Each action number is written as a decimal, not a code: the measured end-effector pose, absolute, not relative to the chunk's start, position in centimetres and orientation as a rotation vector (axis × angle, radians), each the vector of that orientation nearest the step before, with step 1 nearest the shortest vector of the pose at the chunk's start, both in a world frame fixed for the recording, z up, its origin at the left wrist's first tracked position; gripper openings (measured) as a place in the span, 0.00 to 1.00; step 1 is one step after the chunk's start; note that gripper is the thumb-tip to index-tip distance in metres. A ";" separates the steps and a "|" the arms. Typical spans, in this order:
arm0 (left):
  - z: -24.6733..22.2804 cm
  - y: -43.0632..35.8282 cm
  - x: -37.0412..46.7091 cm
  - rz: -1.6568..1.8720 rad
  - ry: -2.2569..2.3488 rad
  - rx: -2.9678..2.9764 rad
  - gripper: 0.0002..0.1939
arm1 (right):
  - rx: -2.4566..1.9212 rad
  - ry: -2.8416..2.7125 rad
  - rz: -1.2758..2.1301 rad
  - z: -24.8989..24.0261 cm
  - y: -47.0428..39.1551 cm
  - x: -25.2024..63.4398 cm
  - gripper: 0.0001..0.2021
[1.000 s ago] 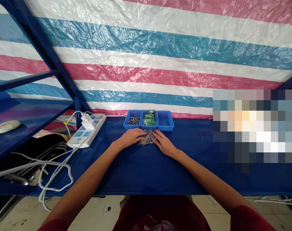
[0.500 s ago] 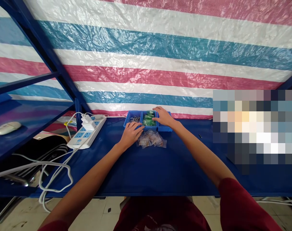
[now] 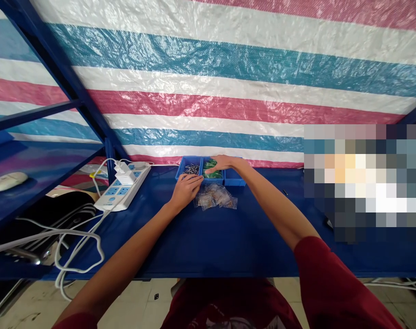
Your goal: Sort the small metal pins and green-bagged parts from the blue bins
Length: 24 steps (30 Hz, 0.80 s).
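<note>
Three blue bins stand in a row at the back of the table. The left bin [image 3: 179, 168] holds loose dark and silvery screws [image 3: 193, 169], and the middle one holds small green packets [image 3: 213, 174]. My left hand [image 3: 186, 188] rests at the front edge of the screw bin, fingers stretched out, gripping nothing that I can see. Above the green packets is my right hand [image 3: 224, 161], thumb and fingers apart; its fingertips are close to the packets. Small clear bags with brass-coloured screws [image 3: 215, 197] lie in a pile in front of the bins.
A white power strip [image 3: 123, 188] with plugs and cables [image 3: 79, 246] lies to the left. The right bin [image 3: 234, 176] is partly behind my right forearm. A small dark piece [image 3: 285, 192] lies on the blue table [image 3: 221, 242]. A pixelated patch covers the far right.
My right hand has moved left from the right side of the middle bin to above the green packets. My left hand stays at the screw bin, its fingers closer together.
</note>
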<state>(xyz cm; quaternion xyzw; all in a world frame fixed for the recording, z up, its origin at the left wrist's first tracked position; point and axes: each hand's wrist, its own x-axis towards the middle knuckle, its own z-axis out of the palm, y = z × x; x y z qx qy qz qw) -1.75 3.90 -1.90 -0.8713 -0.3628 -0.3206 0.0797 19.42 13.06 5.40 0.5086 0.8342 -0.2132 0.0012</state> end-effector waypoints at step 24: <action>-2.5 4.5 -2.1 -1.112 -1.111 -2.550 0.14 | 1.465 2.347 -0.364 5.9 13.2 15.5 0.31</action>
